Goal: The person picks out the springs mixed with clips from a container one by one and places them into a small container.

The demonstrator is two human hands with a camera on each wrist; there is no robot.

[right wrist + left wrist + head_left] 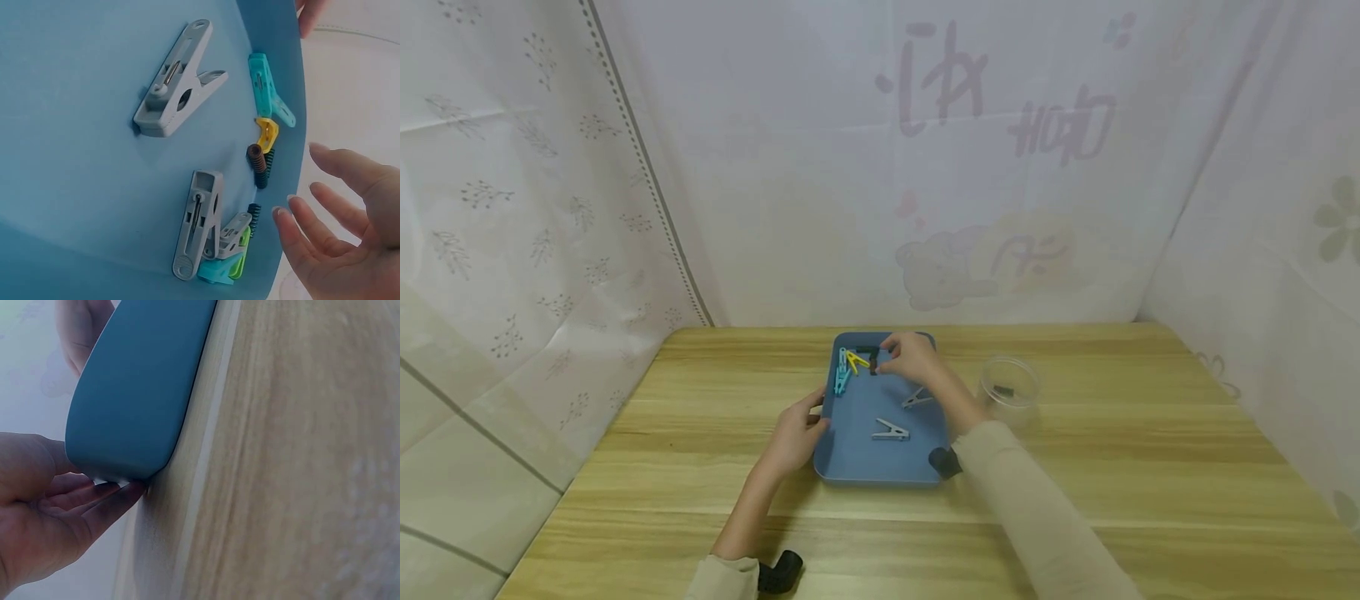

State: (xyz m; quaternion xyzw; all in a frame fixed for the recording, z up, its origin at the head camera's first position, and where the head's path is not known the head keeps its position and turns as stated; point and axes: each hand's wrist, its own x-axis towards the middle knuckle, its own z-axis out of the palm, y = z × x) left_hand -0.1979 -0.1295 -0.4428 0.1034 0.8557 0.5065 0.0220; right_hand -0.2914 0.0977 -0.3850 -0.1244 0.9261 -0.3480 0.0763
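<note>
My left hand (793,437) rests against the left wall of a blue tray (850,458), its fingertips touching the lower outer edge in the left wrist view. Over the tray's far end reaches my right hand (913,360), fingers spread and holding nothing in the right wrist view. Close to those fingers lie a brown spring (255,156) and dark green springs (254,215). Beside them is a small yellow clothespin (267,134), then a teal clothespin (264,84). A large grey clothespin (178,84) lies mid-tray; another grey clothespin (200,222) sits near smaller grey, teal and lime clips.
To the right of the tray stands a clear round cup (1026,383) with a dark green piece (1003,391) in it. The wooden table (1112,467) runs back to a white printed curtain (790,167). Black wrist mounts (781,573) stick out from both sleeves.
</note>
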